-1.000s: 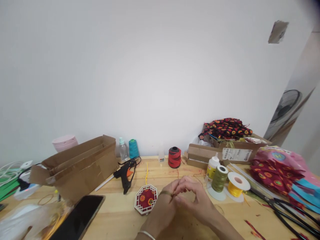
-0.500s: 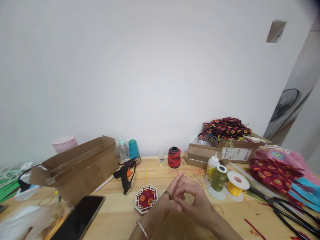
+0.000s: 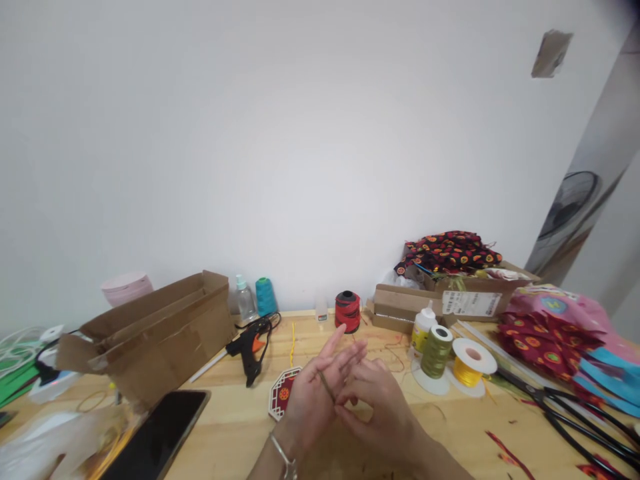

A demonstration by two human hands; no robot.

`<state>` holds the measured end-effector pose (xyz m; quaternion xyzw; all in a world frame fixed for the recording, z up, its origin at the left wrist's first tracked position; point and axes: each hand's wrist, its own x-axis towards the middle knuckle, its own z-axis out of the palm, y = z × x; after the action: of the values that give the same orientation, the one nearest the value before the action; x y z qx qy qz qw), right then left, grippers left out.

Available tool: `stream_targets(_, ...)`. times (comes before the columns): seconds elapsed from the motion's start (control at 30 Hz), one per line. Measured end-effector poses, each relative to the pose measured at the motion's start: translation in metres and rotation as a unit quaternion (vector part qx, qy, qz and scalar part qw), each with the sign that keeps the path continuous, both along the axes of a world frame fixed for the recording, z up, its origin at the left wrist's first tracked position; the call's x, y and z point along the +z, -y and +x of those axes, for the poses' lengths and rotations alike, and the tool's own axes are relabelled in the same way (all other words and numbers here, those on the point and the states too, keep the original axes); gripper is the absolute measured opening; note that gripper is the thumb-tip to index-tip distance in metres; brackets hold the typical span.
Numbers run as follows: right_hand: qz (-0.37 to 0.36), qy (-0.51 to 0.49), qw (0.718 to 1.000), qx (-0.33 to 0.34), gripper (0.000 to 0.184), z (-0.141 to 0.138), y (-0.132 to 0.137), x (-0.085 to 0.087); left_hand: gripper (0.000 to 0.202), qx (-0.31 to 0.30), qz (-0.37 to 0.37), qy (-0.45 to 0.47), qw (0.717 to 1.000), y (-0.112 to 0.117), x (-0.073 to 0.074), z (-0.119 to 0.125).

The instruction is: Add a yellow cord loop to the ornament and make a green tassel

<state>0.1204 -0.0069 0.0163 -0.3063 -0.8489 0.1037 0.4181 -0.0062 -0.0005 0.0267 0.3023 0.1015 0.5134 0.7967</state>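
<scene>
My left hand [image 3: 320,387], with a bracelet on its wrist, is turned palm up and its fingers reach forward, lightly bent. Olive-green thread [image 3: 327,388] lies across its palm side and seems looped around the fingers. The thumb and fingertips of my right hand [image 3: 373,400] pinch that thread close to the left palm. Partly covered by the left hand, an octagonal lattice-framed ornament [image 3: 280,395] with red patterned cloth lies on the table, a yellow cord [image 3: 293,343] running from its top. To the right stands a spool of olive-green thread [image 3: 436,353].
A glue gun [image 3: 249,353], phone [image 3: 163,433] and cardboard box [image 3: 165,333] are on the left. A red thread spool [image 3: 347,311] stands behind my hands. Right are a glue bottle [image 3: 423,327], yellow cord spool [image 3: 467,373], black scissors [image 3: 555,407] and piled cloth [image 3: 550,343].
My left hand has turned its palm upward and shifted slightly left, covering more of the ornament. The thread across it now shows, with my right fingertips pinching it.
</scene>
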Motion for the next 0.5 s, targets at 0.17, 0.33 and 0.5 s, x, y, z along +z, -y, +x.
stream_targets(0.17,-0.037,0.022,0.999,0.01,0.012,0.009,-0.003,0.004,0.068,0.015,0.0,0.06,0.998,-0.005,0.001,-0.007)
stream_targets(0.33,-0.042,-0.025,0.999,-0.023,0.023,0.014,-0.006,0.007,0.069,0.006,0.001,0.084,0.996,-0.004,0.003,-0.011)
stream_targets(0.5,-0.03,-0.047,0.998,-0.024,0.004,0.0,-0.001,0.0,0.067,0.008,0.004,0.031,0.999,0.001,0.004,-0.004)
